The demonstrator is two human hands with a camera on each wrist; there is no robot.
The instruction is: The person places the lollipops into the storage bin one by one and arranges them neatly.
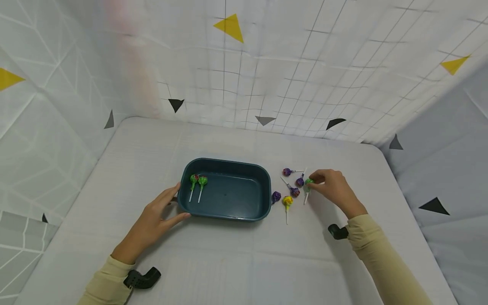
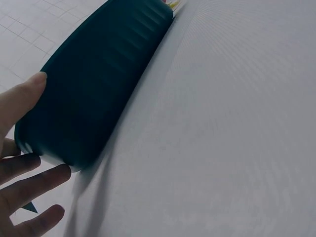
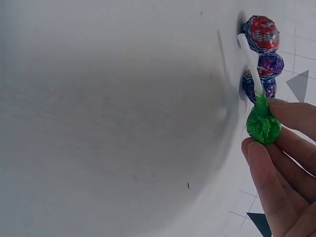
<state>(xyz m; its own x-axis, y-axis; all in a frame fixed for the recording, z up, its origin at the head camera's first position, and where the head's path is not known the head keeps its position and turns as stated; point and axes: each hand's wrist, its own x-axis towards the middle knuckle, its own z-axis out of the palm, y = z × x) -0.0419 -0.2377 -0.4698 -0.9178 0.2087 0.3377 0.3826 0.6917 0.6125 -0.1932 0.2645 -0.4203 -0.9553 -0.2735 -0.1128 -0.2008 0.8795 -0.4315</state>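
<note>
My left hand grips the left end of a dark teal rectangular dish, thumb on its near side and fingers at the end wall. Two green lollipops lie side by side in the dish's left part, sticks toward me. To the right of the dish, my right hand pinches another green lollipop by its wrapped head. Its white stick points away from the fingers. Close to that hand lie several purple lollipops and a yellow lollipop, all on the table.
The white-covered table has rounded far corners. A pale curtain with grid lines and coloured triangles hangs behind it, and more cloth hangs at both sides. One purple lollipop sits right against the dish's right end.
</note>
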